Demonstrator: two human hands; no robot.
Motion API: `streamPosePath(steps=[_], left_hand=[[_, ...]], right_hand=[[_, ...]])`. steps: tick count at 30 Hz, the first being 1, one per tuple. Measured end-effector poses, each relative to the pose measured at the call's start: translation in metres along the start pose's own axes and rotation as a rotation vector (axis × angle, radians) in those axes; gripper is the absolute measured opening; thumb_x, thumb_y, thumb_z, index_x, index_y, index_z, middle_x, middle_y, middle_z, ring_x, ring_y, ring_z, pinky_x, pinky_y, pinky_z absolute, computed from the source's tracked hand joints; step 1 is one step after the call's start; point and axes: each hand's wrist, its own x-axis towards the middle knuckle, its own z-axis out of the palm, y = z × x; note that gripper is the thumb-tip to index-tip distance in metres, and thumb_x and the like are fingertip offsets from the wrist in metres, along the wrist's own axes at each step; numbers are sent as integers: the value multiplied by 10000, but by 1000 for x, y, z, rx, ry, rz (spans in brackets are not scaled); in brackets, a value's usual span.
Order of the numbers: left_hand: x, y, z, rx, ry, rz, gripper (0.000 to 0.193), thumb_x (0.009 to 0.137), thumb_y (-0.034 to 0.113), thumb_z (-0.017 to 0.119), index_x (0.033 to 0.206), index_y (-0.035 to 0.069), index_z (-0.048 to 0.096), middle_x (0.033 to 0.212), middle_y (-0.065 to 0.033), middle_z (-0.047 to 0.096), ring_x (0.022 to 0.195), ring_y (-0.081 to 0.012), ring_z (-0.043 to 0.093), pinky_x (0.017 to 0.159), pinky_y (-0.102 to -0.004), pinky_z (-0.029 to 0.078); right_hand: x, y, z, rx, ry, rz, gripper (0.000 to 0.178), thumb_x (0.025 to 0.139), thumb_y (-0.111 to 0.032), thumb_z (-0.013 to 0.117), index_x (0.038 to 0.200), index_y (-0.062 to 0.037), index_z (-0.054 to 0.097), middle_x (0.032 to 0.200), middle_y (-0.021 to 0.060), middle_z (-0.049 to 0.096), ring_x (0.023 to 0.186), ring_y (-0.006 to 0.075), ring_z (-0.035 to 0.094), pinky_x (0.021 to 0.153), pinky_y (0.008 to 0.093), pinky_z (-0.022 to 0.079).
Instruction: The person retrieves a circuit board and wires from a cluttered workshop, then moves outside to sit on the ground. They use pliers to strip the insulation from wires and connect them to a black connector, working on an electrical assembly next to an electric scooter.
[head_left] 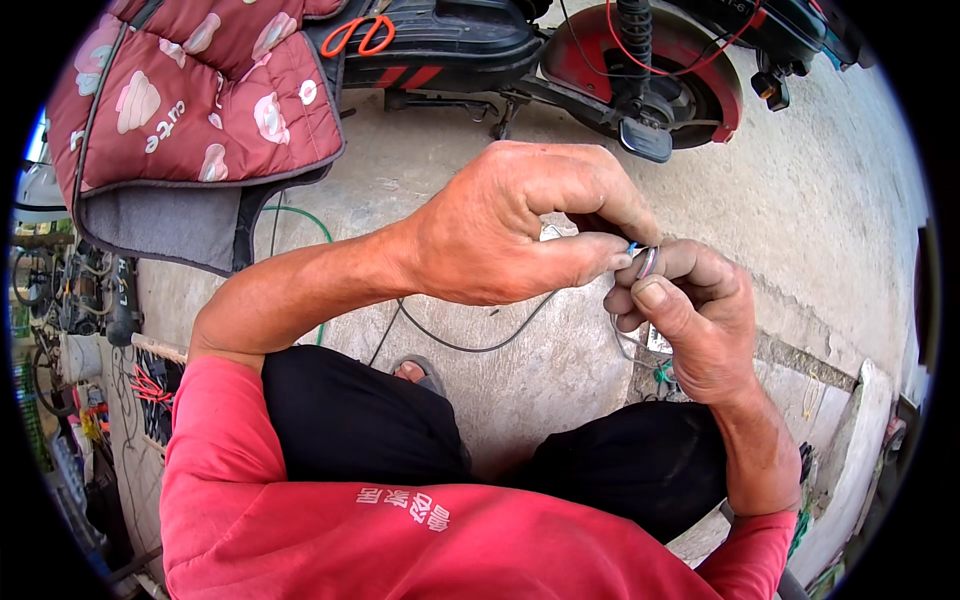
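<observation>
My left hand [520,225] is closed in a pinch, its thumb and forefinger on the tip of a thin blue wire [632,247]. Close against it, my right hand [700,310] grips a small bundle of thin wires [650,262], pale and pinkish, between thumb and forefinger. The fingertips of both hands nearly meet, so most of the wire ends are hidden. Below my left wrist, a dark cable [480,348] curves over the concrete; whether it joins the wires in my fingers I cannot tell.
An electric scooter [450,50] stands ahead on the concrete floor [800,200]. At the upper left hangs a maroon quilted cover [200,110]. Orange-handled scissors [358,35] lie on the scooter. A green cord [322,230] trails at left, near red-handled tools [150,388].
</observation>
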Motion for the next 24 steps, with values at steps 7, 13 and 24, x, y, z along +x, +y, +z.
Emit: streamPosePath(steps=[7, 13, 24], left_hand=[[1, -1, 4, 25, 13, 59, 323, 735, -11, 755, 1047, 15, 678, 953, -132, 678, 859, -252, 659, 728, -342, 529], [1, 0, 5, 114, 5, 18, 282, 742, 1, 740, 1015, 20, 673, 936, -121, 677, 848, -251, 656, 720, -344, 529], [1, -3, 6, 128, 24, 19, 265, 748, -36, 687, 1007, 13, 669, 925, -113, 671, 848, -245, 654, 728, -340, 531]], right_hand=[[1, 3, -3, -252, 19, -179, 186, 931, -151, 626, 883, 25, 665, 789, 92, 683, 693, 130, 644, 614, 262, 518], [3, 5, -3, -354, 21, -222, 177, 937, -127, 605, 875, 28, 665, 769, 90, 671, 676, 136, 637, 606, 263, 507], [8, 2, -3, -256, 35, -136, 194, 939, -128, 574, 908, 30, 683, 789, 86, 680, 710, 128, 631, 652, 275, 505]])
